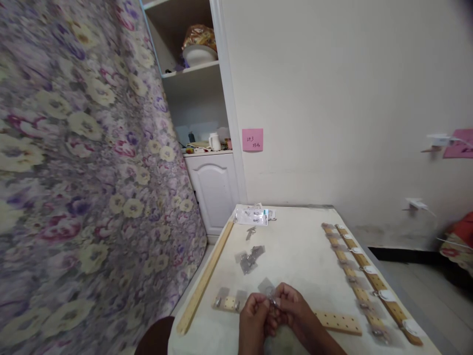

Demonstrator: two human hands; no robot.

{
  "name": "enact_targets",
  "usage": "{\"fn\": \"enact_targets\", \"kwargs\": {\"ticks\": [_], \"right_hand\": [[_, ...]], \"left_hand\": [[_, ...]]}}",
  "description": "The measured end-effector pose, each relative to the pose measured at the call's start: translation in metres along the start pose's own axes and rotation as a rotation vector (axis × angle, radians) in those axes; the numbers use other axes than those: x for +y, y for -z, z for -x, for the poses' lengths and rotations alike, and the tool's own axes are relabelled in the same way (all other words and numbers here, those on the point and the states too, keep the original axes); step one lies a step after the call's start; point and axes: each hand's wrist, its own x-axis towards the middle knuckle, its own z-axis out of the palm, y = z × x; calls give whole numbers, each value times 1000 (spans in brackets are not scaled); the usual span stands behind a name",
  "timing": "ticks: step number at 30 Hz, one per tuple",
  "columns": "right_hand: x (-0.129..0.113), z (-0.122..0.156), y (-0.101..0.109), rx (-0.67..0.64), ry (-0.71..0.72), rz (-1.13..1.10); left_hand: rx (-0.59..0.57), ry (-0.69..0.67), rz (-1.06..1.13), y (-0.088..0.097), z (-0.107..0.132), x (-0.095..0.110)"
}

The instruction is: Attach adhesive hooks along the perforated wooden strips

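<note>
My left hand and my right hand meet low over the white table, fingers pinched together around a small metal part that is too small to name. A short perforated wooden strip lies just left of my left hand. Another short perforated strip lies right of my right hand. Small clear bags with metal hardware lie a little beyond my hands.
Two long perforated wooden strips with white fittings run along the table's right side. A long plain batten lies on the left edge. A packet sits at the far edge. A floral curtain hangs left; a white cupboard stands behind.
</note>
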Motion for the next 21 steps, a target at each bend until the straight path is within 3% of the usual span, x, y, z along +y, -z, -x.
{"fn": "enact_targets", "kwargs": {"ticks": [4, 9, 17, 21], "right_hand": [[-24, 7, 8, 9, -100, 199], [-42, 8, 19, 64, -62, 458], [-27, 2, 24, 104, -109, 628], [-18, -2, 32, 147, -111, 663]], "left_hand": [[15, 50, -94, 4, -1, -5], [-53, 136, -223, 3, 4, -13], [-80, 192, -165, -3, 12, -23], [-90, 363, 61, -5, 16, -30]]}}
